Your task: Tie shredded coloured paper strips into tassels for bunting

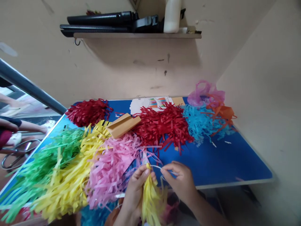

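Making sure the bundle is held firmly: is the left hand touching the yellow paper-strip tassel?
Touching. The head view shows the left hand pinching the top of the yellow paper-strip tassel between its fingers, with the strips hanging below.

1. You are reading nothing legible anywhere in view: no label, brand, number or sign.
2. You are seeing a printed sheet (143, 105) on the table, its small coloured chart too tiny to read.

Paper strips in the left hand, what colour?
The paper strips in the left hand are yellow, best seen in the head view.
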Demonstrator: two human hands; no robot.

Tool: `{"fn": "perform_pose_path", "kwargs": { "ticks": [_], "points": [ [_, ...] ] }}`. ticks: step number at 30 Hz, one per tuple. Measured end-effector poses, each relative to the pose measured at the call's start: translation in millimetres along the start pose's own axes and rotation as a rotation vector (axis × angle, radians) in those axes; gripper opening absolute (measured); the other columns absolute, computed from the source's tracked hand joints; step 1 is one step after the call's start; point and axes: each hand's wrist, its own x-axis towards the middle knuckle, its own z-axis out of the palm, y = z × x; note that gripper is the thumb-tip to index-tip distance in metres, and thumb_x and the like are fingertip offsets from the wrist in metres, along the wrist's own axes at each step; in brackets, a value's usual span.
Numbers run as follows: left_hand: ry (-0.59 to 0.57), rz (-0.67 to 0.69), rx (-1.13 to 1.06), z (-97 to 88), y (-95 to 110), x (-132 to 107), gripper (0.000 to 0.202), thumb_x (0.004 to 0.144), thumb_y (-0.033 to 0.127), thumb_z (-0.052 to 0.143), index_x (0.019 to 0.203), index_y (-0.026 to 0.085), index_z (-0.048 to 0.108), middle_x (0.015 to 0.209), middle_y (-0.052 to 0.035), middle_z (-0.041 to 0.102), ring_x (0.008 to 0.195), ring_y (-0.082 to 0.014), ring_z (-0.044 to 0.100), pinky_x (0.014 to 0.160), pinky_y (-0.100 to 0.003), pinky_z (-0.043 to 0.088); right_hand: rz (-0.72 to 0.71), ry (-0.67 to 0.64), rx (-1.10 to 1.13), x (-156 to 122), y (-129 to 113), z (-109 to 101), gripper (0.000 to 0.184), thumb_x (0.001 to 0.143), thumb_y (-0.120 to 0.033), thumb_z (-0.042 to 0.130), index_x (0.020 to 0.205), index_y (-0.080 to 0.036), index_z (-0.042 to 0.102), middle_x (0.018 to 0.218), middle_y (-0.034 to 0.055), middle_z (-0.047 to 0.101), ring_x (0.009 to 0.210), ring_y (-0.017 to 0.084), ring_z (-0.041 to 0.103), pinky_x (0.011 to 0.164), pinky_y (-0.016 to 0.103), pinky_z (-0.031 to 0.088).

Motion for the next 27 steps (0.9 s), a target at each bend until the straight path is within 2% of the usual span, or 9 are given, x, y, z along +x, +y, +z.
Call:
{"fn": "perform_pose_path", "kwargs": {
  "ticks": [3,6,10,13,17,22,24,27],
  "points": [
    [-0.041,-0.007,0.029,-1.0,-1,0,0.047,0.046,0.019,0.093,0.084,0.016,0.064,0.059,-0.0011,0.070,0.050,-0.0141,0.066,0.051,-0.022,0.054,-0.010,-0.013,-0.017,0,-1,0,0.018,0.083,-0.019,0.062,0.067,-0.022,0.070,0.063,-0.0008,0.070,0.059,0.015,0.062,0.062,0.025,0.044],
    [-0.099,0.019,0.062,-2.6,-3,1,0.044,0.052,0.023,0.091,0.084,0.018,0.061,0.058,0.0001,0.069,0.049,-0.0133,0.065,0.050,-0.022,0.053,0.011,-0.051,-0.025,2,-1,1,0.017,0.082,-0.019,0.063,0.067,-0.022,0.071,0.062,0.0000,0.069,0.058,0.015,0.060,0.060,0.025,0.043],
    [-0.145,0.131,0.139,-4.8,-7,1,0.040,0.057,0.026,0.089,0.078,0.019,0.055,0.058,0.0036,0.066,0.052,-0.0117,0.065,0.050,-0.018,0.050,0.070,-0.161,0.029,2,-1,2,0.018,0.083,-0.020,0.063,0.068,-0.022,0.073,0.062,0.0005,0.067,0.060,0.015,0.061,0.059,0.023,0.043],
    [-0.146,0.163,0.160,-6.7,-7,1,0.042,0.056,0.027,0.090,0.077,0.018,0.054,0.059,0.0031,0.067,0.051,-0.0107,0.065,0.049,-0.017,0.048,0.040,-0.236,0.062,1,-2,0,0.018,0.085,-0.020,0.063,0.072,-0.023,0.076,0.064,0.0002,0.070,0.061,0.015,0.061,0.060,0.023,0.044],
    [-0.123,0.094,0.149,-9.9,-5,-2,0.041,0.059,0.028,0.089,0.085,0.017,0.059,0.062,-0.0002,0.070,0.050,-0.0107,0.065,0.049,-0.017,0.048,-0.027,-0.231,0.032,0,-2,-1,0.016,0.086,-0.024,0.063,0.081,-0.024,0.078,0.067,0.0007,0.072,0.060,0.015,0.063,0.059,0.024,0.045],
    [-0.109,0.082,0.154,-11.1,-7,-3,0.041,0.056,0.027,0.090,0.085,0.016,0.062,0.065,-0.0014,0.071,0.053,-0.0107,0.065,0.054,-0.018,0.050,0.021,-0.125,0.025,1,1,7,0.018,0.087,-0.024,0.062,0.077,-0.024,0.078,0.068,0.0021,0.073,0.061,0.016,0.064,0.059,0.025,0.046],
    [-0.131,0.119,0.189,-10.2,-8,-2,0.038,0.058,0.028,0.089,0.083,0.015,0.063,0.065,-0.0013,0.070,0.055,-0.0104,0.064,0.055,-0.019,0.049,0.033,-0.125,0.005,0,0,8,0.018,0.087,-0.025,0.061,0.078,-0.023,0.077,0.070,0.0028,0.073,0.064,0.017,0.064,0.062,0.026,0.046],
    [-0.162,0.255,0.276,-9.4,-9,0,0.032,0.061,0.028,0.087,0.078,0.016,0.062,0.064,0.0011,0.067,0.056,-0.0096,0.061,0.056,-0.019,0.047,0.089,-0.196,-0.022,-2,-1,7,0.013,0.085,-0.028,0.063,0.092,-0.023,0.074,0.082,0.0039,0.073,0.071,0.019,0.064,0.064,0.026,0.047]
  ]
}}
